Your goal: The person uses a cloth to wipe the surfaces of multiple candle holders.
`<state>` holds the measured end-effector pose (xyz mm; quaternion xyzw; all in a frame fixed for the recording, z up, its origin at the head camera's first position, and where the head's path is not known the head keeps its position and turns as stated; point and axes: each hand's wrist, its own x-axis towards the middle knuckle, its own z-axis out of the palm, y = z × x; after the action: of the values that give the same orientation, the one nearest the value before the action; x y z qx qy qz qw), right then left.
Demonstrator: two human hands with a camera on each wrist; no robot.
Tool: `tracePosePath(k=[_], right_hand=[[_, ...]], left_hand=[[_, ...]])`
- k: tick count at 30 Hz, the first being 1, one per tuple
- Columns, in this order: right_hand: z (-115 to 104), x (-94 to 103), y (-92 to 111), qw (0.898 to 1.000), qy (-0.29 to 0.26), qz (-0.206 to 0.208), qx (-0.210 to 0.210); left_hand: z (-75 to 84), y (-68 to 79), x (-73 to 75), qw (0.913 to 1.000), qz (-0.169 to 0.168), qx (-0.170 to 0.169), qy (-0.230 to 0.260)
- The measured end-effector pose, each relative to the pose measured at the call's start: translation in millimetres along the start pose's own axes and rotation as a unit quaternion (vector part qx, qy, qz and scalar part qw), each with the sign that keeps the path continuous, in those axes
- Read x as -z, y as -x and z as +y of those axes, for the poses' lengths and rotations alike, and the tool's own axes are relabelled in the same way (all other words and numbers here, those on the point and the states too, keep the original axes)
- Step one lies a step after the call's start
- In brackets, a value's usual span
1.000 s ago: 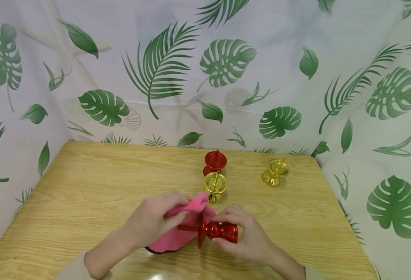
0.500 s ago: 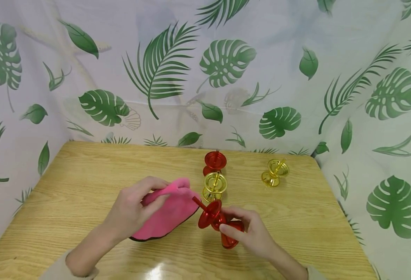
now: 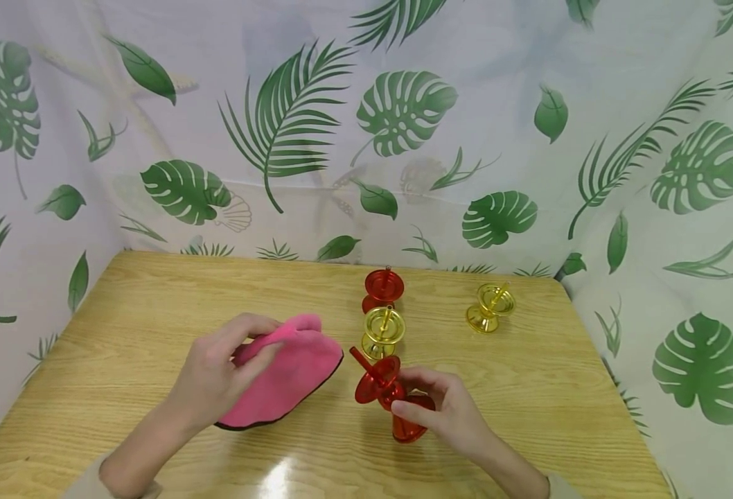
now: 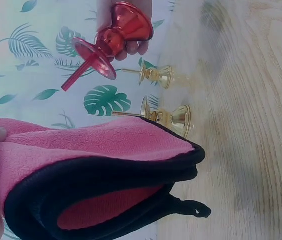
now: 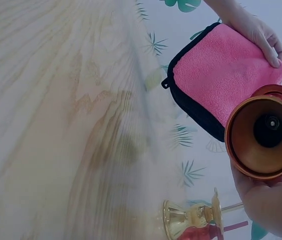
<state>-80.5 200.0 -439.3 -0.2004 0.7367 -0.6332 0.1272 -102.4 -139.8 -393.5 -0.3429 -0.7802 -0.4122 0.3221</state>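
My left hand pinches a folded pink cloth between thumb and fingers, off to the left. The cloth has black edging, and a small black loop on it shows in the left wrist view. A shiny red candle holder with a spike and a dish is held tilted above the table in my right hand. Its spike points up and left. The right wrist view looks into the hollow base of that holder. Cloth and holder stand apart in the head view.
Just beyond the held one, a gold candle holder stands upright, with a second red candle holder behind it. Another gold candle holder is at the back right. Leaf-printed fabric borders the wooden table.
The cloth has come off the held red candle holder, and my left hand has drawn it away to the left. My right hand has turned the holder from lying level to spike tilted up.
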Motion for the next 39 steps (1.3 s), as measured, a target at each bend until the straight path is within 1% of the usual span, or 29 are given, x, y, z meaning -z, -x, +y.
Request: tracePosePath(k=[4, 10, 13, 16, 18, 21, 23, 26, 30, 34, 39], right_hand=[[2, 1.9, -1, 1.0, -0.01, 0.005, -0.021], [5, 1.1, -4, 0.999, -0.016, 0.036, -0.038], [8, 0.6, -5, 0.998, -0.026, 0.041, -0.034], [12, 0.4, -6, 0.998, -0.045, 0.034, -0.012], [16, 0.0, -6, 0.998, -0.057, 0.027, 0.001], [20, -1.1, -8, 0.998, -0.059, 0.023, 0.01], [23, -1.9, -9, 0.999, -0.044, 0.026, 0.006], [26, -3.7, -13, 0.999, -0.004, 0.037, -0.003], [32, -6.6, -19, 0.998, 0.043, 0.041, 0.008], [42, -8.3, -25, 0.997, 0.073, 0.028, 0.023], [54, -6.9, -28, 0.995, 0.101, 0.0, 0.02]], left_hand=[[-0.3, 1.0, 2.9, 1.0, 0.004, 0.006, -0.001], [0.0, 3.0, 7.0, 0.9998, 0.001, 0.019, -0.006], [0.9, 4.0, 9.2, 0.9993, 0.0, 0.036, -0.008], [1.4, 4.9, 11.4, 0.9984, 0.002, 0.056, -0.008], [1.1, 5.6, 12.8, 0.9979, 0.006, 0.065, -0.006], [0.0, 6.8, 14.2, 0.9974, 0.01, 0.072, -0.002], [-0.8, 7.8, 14.8, 0.9971, 0.011, 0.076, 0.002], [-2.2, 9.5, 15.2, 0.9964, 0.014, 0.084, 0.005], [-4.2, 12.5, 14.9, 0.9947, 0.024, 0.099, 0.01], [-3.9, 15.3, 14.8, 0.9919, 0.033, 0.122, 0.012], [-2.6, 18.3, 14.1, 0.9889, 0.033, 0.145, 0.005]])
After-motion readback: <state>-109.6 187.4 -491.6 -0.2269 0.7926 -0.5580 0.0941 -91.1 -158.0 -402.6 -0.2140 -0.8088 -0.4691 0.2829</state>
